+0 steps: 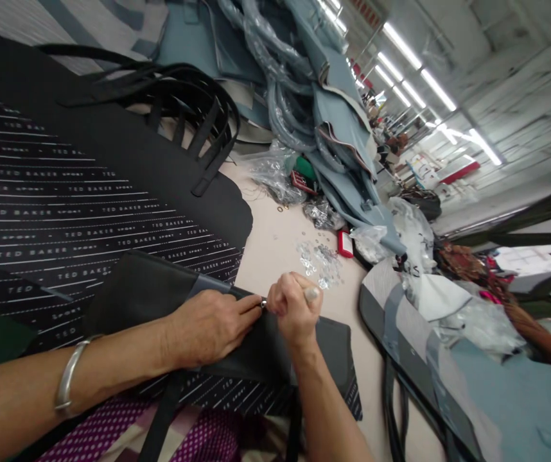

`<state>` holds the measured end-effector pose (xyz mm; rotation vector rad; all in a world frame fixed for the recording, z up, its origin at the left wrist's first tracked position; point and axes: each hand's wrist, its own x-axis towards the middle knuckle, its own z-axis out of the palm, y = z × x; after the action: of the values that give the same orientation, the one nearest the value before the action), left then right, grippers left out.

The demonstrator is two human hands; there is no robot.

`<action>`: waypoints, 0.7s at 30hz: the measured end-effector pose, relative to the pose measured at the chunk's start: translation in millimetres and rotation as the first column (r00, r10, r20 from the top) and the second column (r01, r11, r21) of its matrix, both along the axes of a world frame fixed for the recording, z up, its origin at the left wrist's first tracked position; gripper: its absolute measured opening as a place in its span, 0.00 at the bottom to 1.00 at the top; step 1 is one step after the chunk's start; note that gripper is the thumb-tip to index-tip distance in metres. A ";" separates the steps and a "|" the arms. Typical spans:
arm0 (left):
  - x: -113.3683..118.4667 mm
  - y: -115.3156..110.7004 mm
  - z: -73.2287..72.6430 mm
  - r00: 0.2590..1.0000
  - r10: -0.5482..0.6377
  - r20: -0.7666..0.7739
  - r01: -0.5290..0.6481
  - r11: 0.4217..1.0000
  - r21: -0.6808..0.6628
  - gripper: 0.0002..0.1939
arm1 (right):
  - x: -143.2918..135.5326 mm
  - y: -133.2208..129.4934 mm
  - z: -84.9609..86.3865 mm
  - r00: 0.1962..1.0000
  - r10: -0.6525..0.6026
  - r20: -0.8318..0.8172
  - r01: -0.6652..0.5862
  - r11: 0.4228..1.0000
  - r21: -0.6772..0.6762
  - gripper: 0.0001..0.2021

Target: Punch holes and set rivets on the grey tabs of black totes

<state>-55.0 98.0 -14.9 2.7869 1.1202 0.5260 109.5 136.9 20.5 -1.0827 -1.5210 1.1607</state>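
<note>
A black bag panel with strap handles lies across my lap and the table edge. My left hand rests on it, fingers pressed together, fingertips at a small shiny metal fitting. Close beside it, my right hand is closed in a fist around a tool with a pale rounded handle end. The tool's working end is hidden by my fingers, so its kind is unclear. Black lining fabric printed with white lettering spreads out at the left and beneath the panel.
Small metal washers lie scattered on the pale table, near a red-edged box and plastic bags. Black straps curl at the back. Blue-grey bag pieces are piled behind. Another person's arm shows at right.
</note>
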 end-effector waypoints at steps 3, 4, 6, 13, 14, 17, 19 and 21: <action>0.1 0.0 3.2 1.000 0.009 -0.005 -0.009 1.000 -0.012 0.13 | -16.1 14.1 7.9 0.996 -0.045 -0.071 0.040 0.997 -0.073 0.23; 0.1 -0.1 3.9 1.000 0.014 -0.008 -0.015 0.999 -0.029 0.13 | -22.6 17.4 10.3 0.999 -0.032 -0.026 0.030 0.998 -0.064 0.23; 0.2 -0.3 4.4 1.000 0.028 -0.014 -0.028 0.997 -0.065 0.10 | -35.1 21.4 14.0 0.996 0.005 0.092 -0.002 0.999 -0.038 0.23; 0.9 -0.2 -2.7 1.000 0.025 -0.008 -0.025 0.993 -0.117 0.07 | -50.8 17.7 16.0 0.937 0.036 0.347 -0.065 0.995 0.073 0.22; 1.0 0.0 -3.5 1.000 0.018 -0.010 -0.019 0.992 -0.124 0.08 | -49.3 16.3 15.3 0.931 0.042 0.363 -0.082 0.992 0.094 0.22; 0.5 0.5 -2.8 1.000 -0.003 -0.013 0.002 0.991 -0.135 0.08 | -40.0 12.9 13.0 0.917 0.054 0.395 -0.122 0.982 0.148 0.23; -0.5 0.4 -0.3 1.000 -0.002 -0.010 0.001 0.992 -0.128 0.09 | -31.1 12.2 13.4 0.929 0.053 0.367 -0.109 0.985 0.136 0.24; -1.7 -0.1 1.8 1.000 0.014 0.006 -0.014 0.994 -0.112 0.09 | -22.7 12.6 17.0 0.965 0.031 0.262 -0.052 0.996 0.075 0.23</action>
<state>-56.7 97.9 -13.2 2.6811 1.1317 0.4589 86.8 149.5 37.5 -1.1890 -1.7855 1.0045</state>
